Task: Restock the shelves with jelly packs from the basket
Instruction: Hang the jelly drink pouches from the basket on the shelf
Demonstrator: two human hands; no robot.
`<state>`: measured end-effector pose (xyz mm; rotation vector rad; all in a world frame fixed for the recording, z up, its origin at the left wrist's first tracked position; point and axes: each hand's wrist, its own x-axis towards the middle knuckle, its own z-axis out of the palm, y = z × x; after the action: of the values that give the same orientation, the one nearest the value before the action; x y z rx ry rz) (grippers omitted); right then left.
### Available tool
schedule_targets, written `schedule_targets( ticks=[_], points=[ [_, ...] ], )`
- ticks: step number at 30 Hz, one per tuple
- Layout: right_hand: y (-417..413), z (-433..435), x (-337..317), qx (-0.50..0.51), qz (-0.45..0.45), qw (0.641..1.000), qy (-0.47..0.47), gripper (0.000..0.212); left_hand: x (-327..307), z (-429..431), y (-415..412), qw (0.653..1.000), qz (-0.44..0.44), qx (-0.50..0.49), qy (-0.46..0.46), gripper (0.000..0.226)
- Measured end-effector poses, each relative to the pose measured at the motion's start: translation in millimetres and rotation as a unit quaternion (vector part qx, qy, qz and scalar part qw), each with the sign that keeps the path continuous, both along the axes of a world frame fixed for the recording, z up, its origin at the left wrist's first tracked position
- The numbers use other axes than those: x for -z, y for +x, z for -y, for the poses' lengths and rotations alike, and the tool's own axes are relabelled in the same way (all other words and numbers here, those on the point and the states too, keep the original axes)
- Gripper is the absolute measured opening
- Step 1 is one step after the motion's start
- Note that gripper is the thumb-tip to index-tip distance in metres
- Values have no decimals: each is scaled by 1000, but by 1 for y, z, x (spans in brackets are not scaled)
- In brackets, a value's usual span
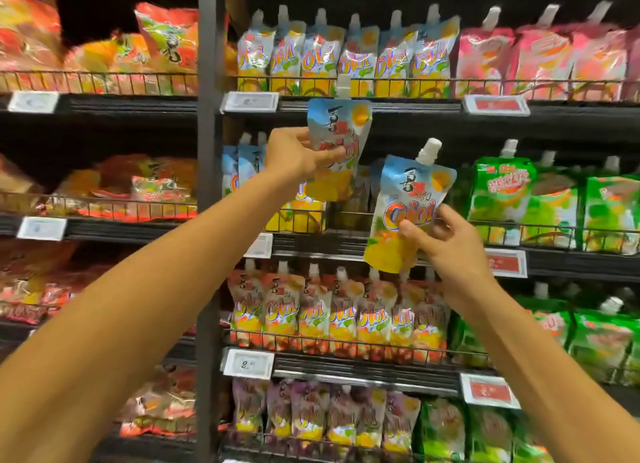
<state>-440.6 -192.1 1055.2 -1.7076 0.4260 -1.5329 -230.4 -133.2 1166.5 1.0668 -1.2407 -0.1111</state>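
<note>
My left hand (298, 154) grips a blue-and-yellow spouted jelly pack (341, 127), upright in front of the second shelf's row. My right hand (446, 244) pinches a second jelly pack of the same kind (408, 199), tilted slightly right, lower and nearer to me. Behind both packs, the second shelf (349, 244) carries a few matching packs (239, 175) at its left end and a dark gap in its middle. The basket is out of view.
The top shelf holds a full row of the same packs (346, 57) and pink ones (540, 61). Green packs (554, 199) fill the right of the second shelf. Lower shelves hold red and purple packs. A black upright post (207, 220) divides the bays; snack bags lie to its left.
</note>
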Motion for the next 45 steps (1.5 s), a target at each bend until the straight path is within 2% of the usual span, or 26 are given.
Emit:
schedule_targets(
  ticks=[2, 10, 17, 21, 25, 32, 34, 37, 39, 45],
  points=[
    [-2, -1, -4, 33, -7, 999, -30, 30, -5, 14, 4, 999, -5, -32, 2, 40],
    [-8, -5, -18, 128, -12, 986, -105, 41, 16, 48, 11, 994, -15, -111, 20, 38],
    [10, 6, -44, 132, 9, 988, -79, 35, 13, 55, 8, 992, -22, -123, -11, 38],
    [26, 13, -55, 159, 36, 984, -77, 37, 24, 58, 3, 985, 56, -160, 16, 30],
    [37, 24, -62, 186, 64, 978, -67, 47, 39, 60, 9, 965, 141, -216, 39, 38],
    [43, 48, -79, 200, 80, 975, -56, 51, 43, 44, 21, 951, 178, -253, 20, 45],
    [45, 54, -83, 189, 68, 978, -52, 51, 50, 33, 26, 928, 238, -287, 6, 40],
    [51, 61, -84, 186, 24, 980, -68, 50, 73, 21, 34, 837, 383, -390, 1, 27],
    [56, 67, -81, 180, -6, 981, -76, 50, 91, 17, 39, 802, 438, -406, 20, 29],
    [69, 85, -67, 151, -95, 983, -32, 41, 126, 13, 48, 807, 457, -370, 56, 53]
  ],
)
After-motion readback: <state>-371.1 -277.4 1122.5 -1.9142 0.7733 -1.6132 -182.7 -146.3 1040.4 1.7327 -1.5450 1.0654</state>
